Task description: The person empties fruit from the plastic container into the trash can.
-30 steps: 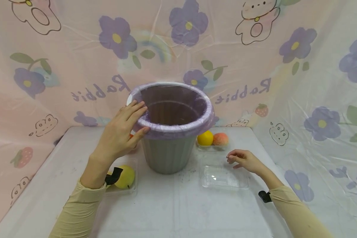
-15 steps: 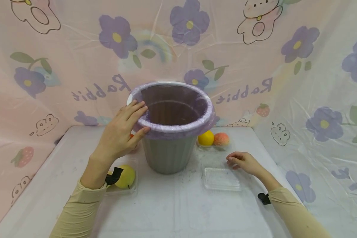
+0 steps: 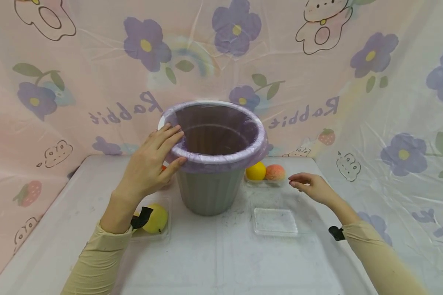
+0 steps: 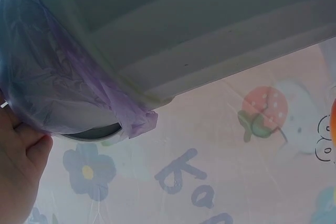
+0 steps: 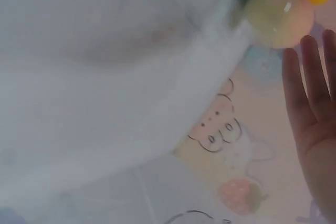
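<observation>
Yellow fruit [image 3: 157, 219] seems left to handle in its tray [image 3: 167, 234]; the bin [image 3: 210, 194], already lined with a purple bag [image 3: 259, 151], is touched at its rim by the straight-fingered left hand [image 3: 147, 159]. A golden fruit [image 3: 256, 171] and peach [image 3: 275, 172] also seem left, the near right tray [image 3: 275, 221] being bare, and nothing is held by the relaxed right hand [image 3: 311, 187], with free room between it and the rim.
</observation>
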`<state>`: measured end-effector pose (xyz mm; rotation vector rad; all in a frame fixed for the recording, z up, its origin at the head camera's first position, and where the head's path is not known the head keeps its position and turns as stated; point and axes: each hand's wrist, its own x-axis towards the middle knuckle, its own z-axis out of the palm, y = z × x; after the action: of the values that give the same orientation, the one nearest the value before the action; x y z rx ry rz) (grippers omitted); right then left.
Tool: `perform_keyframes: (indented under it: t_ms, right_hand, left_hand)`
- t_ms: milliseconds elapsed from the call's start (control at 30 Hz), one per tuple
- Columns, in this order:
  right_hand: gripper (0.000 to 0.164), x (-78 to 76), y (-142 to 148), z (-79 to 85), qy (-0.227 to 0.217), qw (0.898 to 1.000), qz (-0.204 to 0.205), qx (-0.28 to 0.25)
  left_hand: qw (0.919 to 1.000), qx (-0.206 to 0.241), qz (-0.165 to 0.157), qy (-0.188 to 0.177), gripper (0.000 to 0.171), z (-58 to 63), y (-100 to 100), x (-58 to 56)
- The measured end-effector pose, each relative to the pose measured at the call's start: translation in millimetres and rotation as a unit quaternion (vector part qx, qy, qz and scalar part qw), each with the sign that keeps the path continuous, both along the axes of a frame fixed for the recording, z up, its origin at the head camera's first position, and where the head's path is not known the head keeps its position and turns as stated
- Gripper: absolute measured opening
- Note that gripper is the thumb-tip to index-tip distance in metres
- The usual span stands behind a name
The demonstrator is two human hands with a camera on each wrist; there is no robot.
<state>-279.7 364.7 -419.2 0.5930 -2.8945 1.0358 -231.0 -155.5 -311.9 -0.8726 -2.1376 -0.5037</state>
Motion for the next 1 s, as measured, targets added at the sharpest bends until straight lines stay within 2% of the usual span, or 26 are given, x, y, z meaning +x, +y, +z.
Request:
perform_keyframes:
  t_ms: [167, 333, 467, 600, 733, 1000]
  right_hand:
    - [0.021, -35.3, -3.9, 27.1, 0.059, 0.998, 0.016, 0.036]
    - [0.022, -71.2, -13.9, 47.5, 0.051, 0.997, 0.014, 0.052]
    - [0.022, -98.6, -25.0, 53.5, 0.033, 0.997, 0.003, 0.066]
    - [0.024, -118.5, -34.2, 50.2, 0.007, 0.998, 0.01, 0.067]
    - [0.024, -131.2, -38.2, 37.5, -0.016, 0.998, 0.012, 0.064]
    - [0.026, -144.0, -43.7, 11.6, -0.038, 0.996, 0.025, 0.076]
  left_hand:
    - [1.0, 0.002, 0.003, 0.0, 0.075, -0.8, -1.5, 0.9]
    - [1.0, 0.0, 0.0, 0.004, 0.074, -0.9, 0.1, 0.3]
    - [1.0, 0.003, -0.004, 0.004, 0.073, -0.1, 0.1, -0.8]
    - [1.0, 0.005, -0.001, 0.004, 0.074, 0.0, -1.1, -0.9]
    - [1.0, 0.006, 0.0, 0.005, 0.074, -1.0, -0.8, -0.8]
    - [0.9998, 0.007, -0.003, 0.017, 0.073, -2.2, 1.9, -1.0]
